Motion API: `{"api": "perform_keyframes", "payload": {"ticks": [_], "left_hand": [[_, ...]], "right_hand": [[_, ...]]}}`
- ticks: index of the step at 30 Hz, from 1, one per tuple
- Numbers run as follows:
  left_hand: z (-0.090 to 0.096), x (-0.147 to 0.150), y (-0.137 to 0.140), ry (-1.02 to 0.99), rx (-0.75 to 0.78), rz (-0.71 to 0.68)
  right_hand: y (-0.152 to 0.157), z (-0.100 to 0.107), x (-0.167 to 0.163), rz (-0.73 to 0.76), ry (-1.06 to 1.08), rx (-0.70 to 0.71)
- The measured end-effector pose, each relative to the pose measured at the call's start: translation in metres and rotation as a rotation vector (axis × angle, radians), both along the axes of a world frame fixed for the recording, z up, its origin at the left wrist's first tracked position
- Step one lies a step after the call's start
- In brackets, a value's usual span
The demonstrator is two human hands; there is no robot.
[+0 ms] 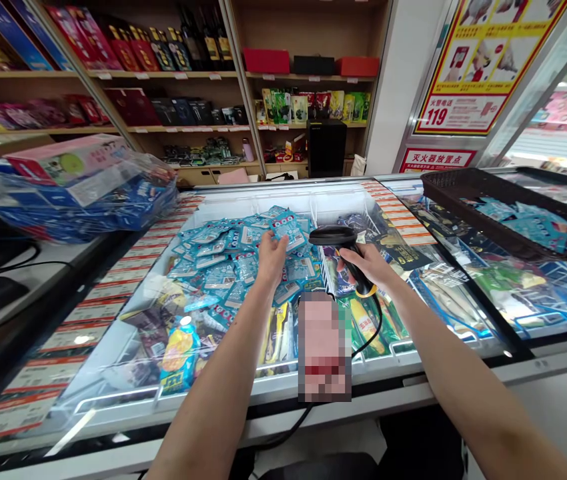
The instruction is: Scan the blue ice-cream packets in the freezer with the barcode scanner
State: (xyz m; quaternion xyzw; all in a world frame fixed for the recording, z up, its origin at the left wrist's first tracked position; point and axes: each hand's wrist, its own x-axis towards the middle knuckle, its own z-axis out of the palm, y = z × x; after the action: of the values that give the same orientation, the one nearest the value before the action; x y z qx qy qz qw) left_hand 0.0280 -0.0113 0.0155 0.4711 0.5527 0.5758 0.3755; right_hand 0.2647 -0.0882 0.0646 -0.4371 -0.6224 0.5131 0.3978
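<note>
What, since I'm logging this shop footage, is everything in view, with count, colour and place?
Tray: one, dark brown, right
Blue packets: many, teal-blue, heaped mid-view, more in the tray
Scanner: one, black and yellow, right of the heap
Cables: several, black, below the scanner and at left
Display case: count unclear, white-rimmed, foreground
Bagged goods: many, mixed, under glass
Price labels: many, orange-white, along the glass
Wrapped boxes: several, pink and blue, left
Shelving: several bays, wood-coloured, behind, stocked
Wall signs: two, red, yellow, white, back right
Pixelated patch: one, pinkish, lower middle, contents hidden
Left hand: one, bare, at the packets
Right hand: one, bare, gripping the scanner
</note>
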Motion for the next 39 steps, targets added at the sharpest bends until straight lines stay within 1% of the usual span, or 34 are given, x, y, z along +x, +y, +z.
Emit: {"api": "perform_keyframes", "payload": {"ticks": [3,5,9,12,14,16,19,21,23,26,29,32,35,37,39], "left_hand": [[0.000,0.000,0.000,0.070,0.003,0.007],[0.001,0.001,0.000,0.078,0.017,-0.004],[0.002,0.001,-0.002,0.080,0.002,-0.002],[0.004,0.001,-0.003,0.087,-0.018,0.003],[0.005,0.002,-0.003,0.097,-0.004,-0.008],[0.006,0.002,-0.003,0.181,0.050,-0.013],[0.010,0.004,-0.005,0.458,0.144,0.006],[0.013,0.007,-0.008,0.642,0.168,0.046],[0.015,0.011,-0.011,0.759,0.172,0.082],[0.017,0.018,-0.014,0.838,0.173,0.095],[0.017,0.022,-0.015,0.904,0.176,0.081],[0.018,0.023,-0.018,0.971,0.192,0.038],[0.021,0.022,-0.021,1.011,0.217,0.009],[0.024,0.021,-0.022,1.028,0.236,0.007],[0.026,0.019,-0.023,1.049,0.264,0.006]], "right_hand": [[0.001,-0.001,-0.001,-0.019,-0.034,0.001],[0.003,-0.005,-0.001,-0.023,-0.043,0.000],[0.006,-0.012,-0.001,0.024,-0.018,0.008],[0.005,-0.011,0.000,0.039,0.001,0.016],[0.003,-0.008,0.000,0.026,0.011,0.005],[0.003,-0.006,-0.001,0.003,0.037,-0.035],[0.007,-0.009,0.000,-0.086,0.085,-0.128],[0.012,-0.014,0.001,-0.168,0.085,-0.177],[0.017,-0.019,0.003,-0.230,0.053,-0.195],[0.023,-0.026,0.006,-0.318,-0.003,-0.188],[0.026,-0.029,0.006,-0.404,0.011,-0.202],[0.028,-0.031,0.004,-0.414,0.078,-0.238],[0.028,-0.032,0.004,-0.391,0.100,-0.229],[0.029,-0.032,0.005,-0.391,0.022,-0.182],[0.029,-0.030,0.006,-0.440,-0.204,-0.105]]}}
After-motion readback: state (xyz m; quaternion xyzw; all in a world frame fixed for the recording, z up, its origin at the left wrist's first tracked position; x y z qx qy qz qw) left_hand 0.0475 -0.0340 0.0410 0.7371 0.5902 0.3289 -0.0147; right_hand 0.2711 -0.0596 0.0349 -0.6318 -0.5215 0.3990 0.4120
